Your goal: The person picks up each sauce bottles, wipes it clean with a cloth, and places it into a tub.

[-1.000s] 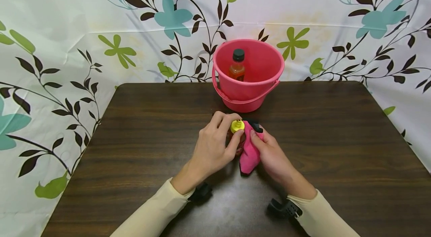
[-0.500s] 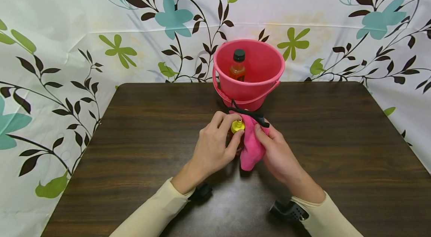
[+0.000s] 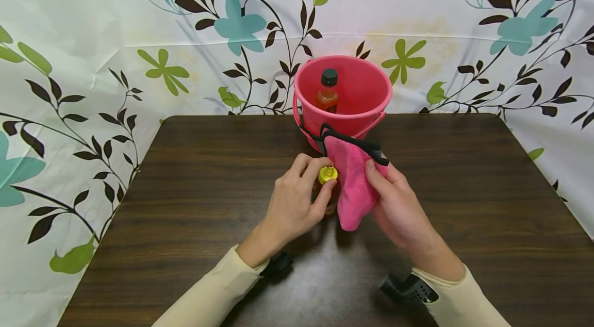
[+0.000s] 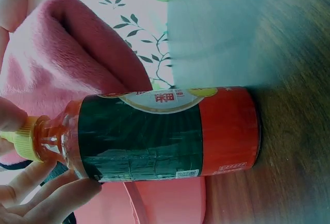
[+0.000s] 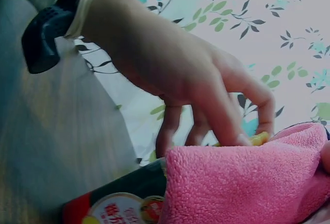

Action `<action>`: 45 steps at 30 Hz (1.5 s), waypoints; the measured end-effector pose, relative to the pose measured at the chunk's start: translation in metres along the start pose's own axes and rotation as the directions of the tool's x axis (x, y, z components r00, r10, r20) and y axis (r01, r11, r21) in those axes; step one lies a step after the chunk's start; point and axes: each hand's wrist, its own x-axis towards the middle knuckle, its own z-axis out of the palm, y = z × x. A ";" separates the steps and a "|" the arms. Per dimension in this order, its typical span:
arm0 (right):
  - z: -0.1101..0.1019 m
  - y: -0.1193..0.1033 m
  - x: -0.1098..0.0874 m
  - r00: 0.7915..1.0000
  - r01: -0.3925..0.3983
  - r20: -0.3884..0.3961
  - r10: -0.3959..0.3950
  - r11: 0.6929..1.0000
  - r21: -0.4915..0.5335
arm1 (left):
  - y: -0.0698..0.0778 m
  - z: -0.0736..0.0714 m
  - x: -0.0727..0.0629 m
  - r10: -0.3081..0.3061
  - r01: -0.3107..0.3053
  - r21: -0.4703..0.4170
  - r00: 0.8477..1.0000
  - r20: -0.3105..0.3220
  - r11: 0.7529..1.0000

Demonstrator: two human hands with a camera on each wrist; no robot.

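Observation:
My left hand (image 3: 292, 198) pinches the yellow cap (image 3: 327, 174) of a sauce bottle between thumb and fingers. In the left wrist view the bottle (image 4: 144, 136) stands on the table, its label dark green and red. My right hand (image 3: 401, 208) grips a fluffy pink cloth (image 3: 355, 182) with black edging, thumb on the near side. The cloth hangs folded close beside the bottle's right side and hides part of it. In the right wrist view, the cloth (image 5: 242, 182) covers much of the bottle's upper part.
Behind the hands stands a pink bucket (image 3: 362, 90) with its handle hanging down in front. Inside it is a black-capped bottle (image 3: 327, 97) of orange-brown liquid. The dark wooden table (image 3: 209, 177) meets a floral curtain (image 3: 185, 84) at its back edge.
My right hand has moved up and to the right, lifting the cloth so more of it shows and its black edge overlaps the bucket. The left hand stays on the cap.

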 end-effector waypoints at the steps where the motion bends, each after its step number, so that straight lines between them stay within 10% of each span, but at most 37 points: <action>1: -0.001 -0.002 -0.001 1.000 0.001 -0.009 -0.001 1.000 0.003 | 0.000 0.000 0.000 -0.002 0.002 0.000 1.000 0.002 1.000; 24: -0.037 -0.003 -0.015 1.000 0.016 -0.020 -0.018 0.997 -0.073 | 0.000 -0.001 -0.002 -0.018 0.018 0.012 1.000 0.005 1.000; 45: -0.119 -0.012 -0.044 0.999 0.027 -0.040 -0.032 0.992 -0.123 | 0.002 -0.004 -0.001 -0.036 0.036 0.014 0.999 0.028 0.999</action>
